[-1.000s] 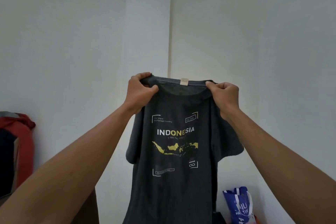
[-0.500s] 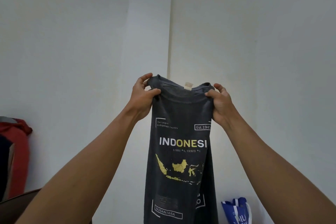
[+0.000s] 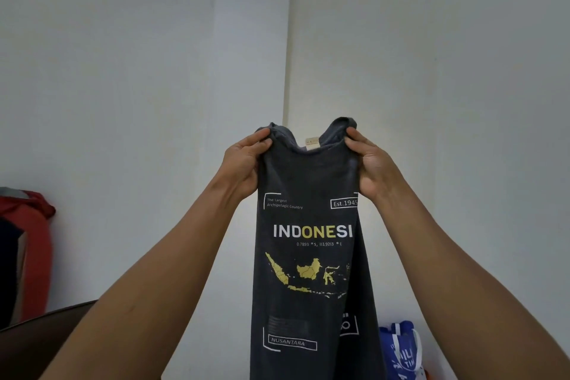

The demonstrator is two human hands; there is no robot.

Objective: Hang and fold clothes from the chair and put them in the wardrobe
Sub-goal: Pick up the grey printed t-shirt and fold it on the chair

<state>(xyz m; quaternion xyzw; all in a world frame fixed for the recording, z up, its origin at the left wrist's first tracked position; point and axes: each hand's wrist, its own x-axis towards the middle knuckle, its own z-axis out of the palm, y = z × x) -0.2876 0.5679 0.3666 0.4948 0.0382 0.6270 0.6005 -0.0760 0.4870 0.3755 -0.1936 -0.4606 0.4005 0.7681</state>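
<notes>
The dark grey cotton T-shirt with yellow map print (image 3: 308,256) is held upright, pinched at its shoulders by the left hand (image 3: 243,163) and right hand (image 3: 371,163).

Walls (image 3: 123,71): plain white, unmarked, meeting in a vertical corner (image 3: 287,40) near the centre of the view; a further faint vertical edge shows to the right.

Left edge: a red cloth (image 3: 35,250) hangs against the wall, bunched at its top, with a grey strip (image 3: 12,193) above it and a dark panel (image 3: 9,271) on its left side. What carries it is out of frame.

Lower left: a dark brown curved surface (image 3: 46,336), partly hidden; its kind cannot be told.

Lower right: a blue bag (image 3: 401,345) with white handles and white lettering, only partly legible, stands near the right wall. A small orange item (image 3: 427,375) sits just beside it at the bottom edge.
</notes>
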